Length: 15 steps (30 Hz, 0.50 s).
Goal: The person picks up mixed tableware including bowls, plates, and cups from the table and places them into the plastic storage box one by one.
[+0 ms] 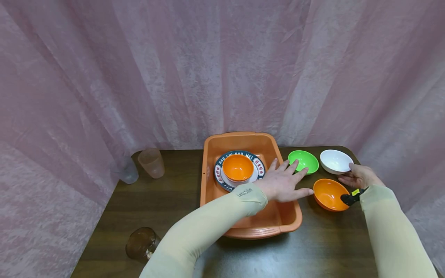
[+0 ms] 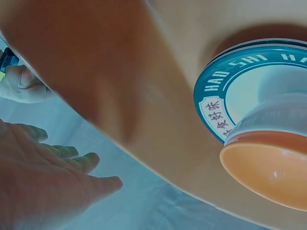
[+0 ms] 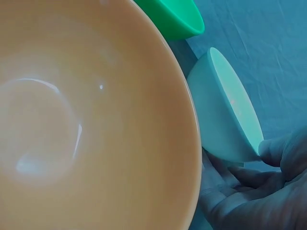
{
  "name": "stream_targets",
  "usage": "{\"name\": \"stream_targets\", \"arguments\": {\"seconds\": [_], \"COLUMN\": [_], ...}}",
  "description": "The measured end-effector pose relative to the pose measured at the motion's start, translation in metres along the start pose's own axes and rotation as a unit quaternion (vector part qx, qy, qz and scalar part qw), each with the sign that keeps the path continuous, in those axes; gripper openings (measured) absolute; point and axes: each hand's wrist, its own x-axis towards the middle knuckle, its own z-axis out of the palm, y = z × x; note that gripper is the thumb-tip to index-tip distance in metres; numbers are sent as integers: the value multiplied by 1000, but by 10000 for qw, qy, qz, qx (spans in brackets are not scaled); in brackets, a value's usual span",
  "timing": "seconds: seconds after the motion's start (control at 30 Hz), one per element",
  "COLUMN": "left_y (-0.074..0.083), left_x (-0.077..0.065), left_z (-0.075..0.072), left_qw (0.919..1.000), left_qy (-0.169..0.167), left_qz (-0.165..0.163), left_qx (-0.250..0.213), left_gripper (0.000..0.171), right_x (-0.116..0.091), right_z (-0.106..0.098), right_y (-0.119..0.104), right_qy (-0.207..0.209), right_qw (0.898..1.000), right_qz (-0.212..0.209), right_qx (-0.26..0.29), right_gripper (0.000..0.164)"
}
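Note:
My right hand [image 1: 363,176] grips a white bowl [image 1: 334,161] by its near right rim, thumb at the edge and fingers under its side. In the right wrist view that white bowl [image 3: 220,110] leans over, its mouth facing away to the right. Fingers spread, my left hand [image 1: 283,184] reaches over the right wall of an orange basin [image 1: 274,216]. Its fingertips overlap a green bowl [image 1: 306,161] in the head view, and its thumb points at a larger orange bowl [image 1: 328,193]. A black wrist strap [image 1: 351,197] partly covers that orange bowl.
Inside the basin, a smaller orange bowl [image 1: 238,167] nests in a white bowl on dark-rimmed plates [image 1: 260,166]. Left on the brown table [image 1: 174,200] are a clear cup [image 1: 128,172], a pinkish cup [image 1: 153,164] and a brown glass [image 1: 140,244]. A pink curtain [image 1: 222,69] hangs behind.

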Motion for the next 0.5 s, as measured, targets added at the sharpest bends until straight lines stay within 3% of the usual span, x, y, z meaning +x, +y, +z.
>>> {"name": "stream_targets", "arguments": {"seconds": [0.23, 0.5], "left_y": [-2, -4], "left_x": [-1, -1], "left_z": [-1, -1], "left_qw": [10000, 10000], "left_qy": [-19, -37], "left_qz": [14, -6], "left_qx": [24, 46], "left_gripper": [79, 78], "right_x": [0, 0], "right_z": [4, -1], "right_y": [-3, -3], "right_qy": [179, 56], "right_qw": [9998, 9986], "right_qz": [43, -285], "right_qx": [100, 435], "right_gripper": [64, 66]}}
